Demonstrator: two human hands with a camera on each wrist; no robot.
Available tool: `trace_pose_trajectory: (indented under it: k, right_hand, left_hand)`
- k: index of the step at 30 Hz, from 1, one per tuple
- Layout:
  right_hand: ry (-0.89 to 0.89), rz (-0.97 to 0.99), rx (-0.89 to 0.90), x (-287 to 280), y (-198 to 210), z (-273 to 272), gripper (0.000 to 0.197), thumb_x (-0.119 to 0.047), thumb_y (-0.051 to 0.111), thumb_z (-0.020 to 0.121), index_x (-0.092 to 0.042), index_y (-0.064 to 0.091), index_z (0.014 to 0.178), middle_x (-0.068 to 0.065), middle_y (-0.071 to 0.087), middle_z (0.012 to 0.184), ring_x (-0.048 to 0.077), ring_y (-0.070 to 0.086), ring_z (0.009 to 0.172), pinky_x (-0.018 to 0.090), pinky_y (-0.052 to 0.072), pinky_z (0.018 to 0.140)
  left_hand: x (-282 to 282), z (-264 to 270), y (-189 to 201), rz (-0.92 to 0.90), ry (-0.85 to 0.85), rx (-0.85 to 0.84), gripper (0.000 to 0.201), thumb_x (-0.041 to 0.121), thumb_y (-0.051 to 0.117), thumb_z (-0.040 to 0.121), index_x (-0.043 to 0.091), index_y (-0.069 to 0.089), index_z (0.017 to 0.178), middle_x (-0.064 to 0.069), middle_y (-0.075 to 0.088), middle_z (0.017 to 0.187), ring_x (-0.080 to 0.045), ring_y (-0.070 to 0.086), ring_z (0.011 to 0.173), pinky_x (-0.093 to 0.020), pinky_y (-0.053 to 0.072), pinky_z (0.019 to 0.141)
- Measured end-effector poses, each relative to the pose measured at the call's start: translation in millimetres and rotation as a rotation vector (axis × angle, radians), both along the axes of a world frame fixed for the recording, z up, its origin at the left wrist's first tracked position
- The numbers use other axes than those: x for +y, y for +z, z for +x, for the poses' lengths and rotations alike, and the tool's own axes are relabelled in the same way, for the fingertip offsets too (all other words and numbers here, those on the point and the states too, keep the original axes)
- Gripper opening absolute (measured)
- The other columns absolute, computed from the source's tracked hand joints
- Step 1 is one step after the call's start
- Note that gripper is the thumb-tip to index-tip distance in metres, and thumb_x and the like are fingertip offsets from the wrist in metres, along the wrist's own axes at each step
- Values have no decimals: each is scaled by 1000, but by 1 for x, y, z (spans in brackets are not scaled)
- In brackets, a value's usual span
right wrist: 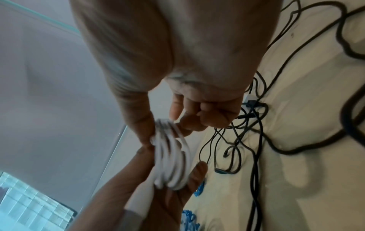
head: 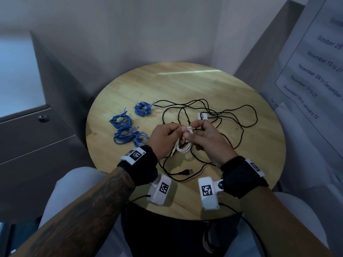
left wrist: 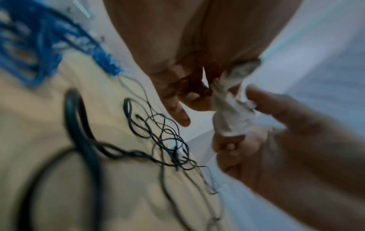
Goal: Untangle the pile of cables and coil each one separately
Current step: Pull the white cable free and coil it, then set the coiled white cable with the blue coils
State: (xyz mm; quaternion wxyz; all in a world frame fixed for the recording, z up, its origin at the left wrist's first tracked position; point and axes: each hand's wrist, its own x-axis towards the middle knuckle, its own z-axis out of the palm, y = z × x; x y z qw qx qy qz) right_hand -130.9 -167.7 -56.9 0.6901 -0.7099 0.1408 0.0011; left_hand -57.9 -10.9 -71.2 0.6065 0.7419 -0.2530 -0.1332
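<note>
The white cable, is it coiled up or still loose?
Coiled: the white cable sits in several stacked loops, gripped by the left hand and right hand.

The round table (head: 185,84) was pale wood with visible grain and a soft satin sheen. The white cable (head: 182,146) looked like smooth, slightly glossy plastic; the black cables (head: 239,108) were thin and matt. The blue cables (head: 120,120) had clear plastic plugs. Black cloth wristbands (head: 141,164) carried matt white plastic housings (head: 208,194).

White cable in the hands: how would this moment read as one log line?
both hands coiling white cable | blue cable coils set aside | black cables still tangled on table
</note>
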Motion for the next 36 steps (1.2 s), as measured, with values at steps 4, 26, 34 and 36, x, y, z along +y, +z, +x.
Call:
trace_pose_trajectory:
  k: [4, 26, 34, 36]
  right_hand:
    - [7, 43, 30, -4, 3, 4, 37, -4, 71, 77, -18, 52, 104, 2, 63, 76, 12, 50, 64, 25, 37, 54]
    - [-105, -159, -178, 5, 2, 13, 27, -24, 52, 105, -12, 62, 83, 1, 68, 76, 14, 62, 71, 31, 52, 72]
    - [586, -839, 76, 15, -15, -7, 50, -63, 70, 79, -37, 54, 118, -17, 58, 112, 8, 59, 95, 27, 51, 76]
    - [816, -1143, 32, 24, -29, -9, 47, -60, 70, 78, -32, 53, 111, -12, 53, 109, 12, 53, 94, 32, 47, 75]
  left_hand:
    - [1, 2, 2, 98, -110, -194, 23, 14, 58, 97, 18, 68, 117, 5, 70, 99, 4, 63, 88, -11, 47, 77]
    - [17, 24, 16, 114, -115, 33, 14, 15, 60, 96, 10, 71, 102, -13, 71, 87, -11, 63, 71, -23, 55, 62]
    - [44, 76, 29, 236, 228, 35, 13, 19, 64, 94, 12, 67, 104, -2, 66, 77, -15, 62, 60, -35, 60, 60]
    - [44, 89, 30, 313, 257, 19, 13, 19, 63, 95, 12, 67, 106, -1, 65, 75, -15, 62, 60, -35, 59, 58]
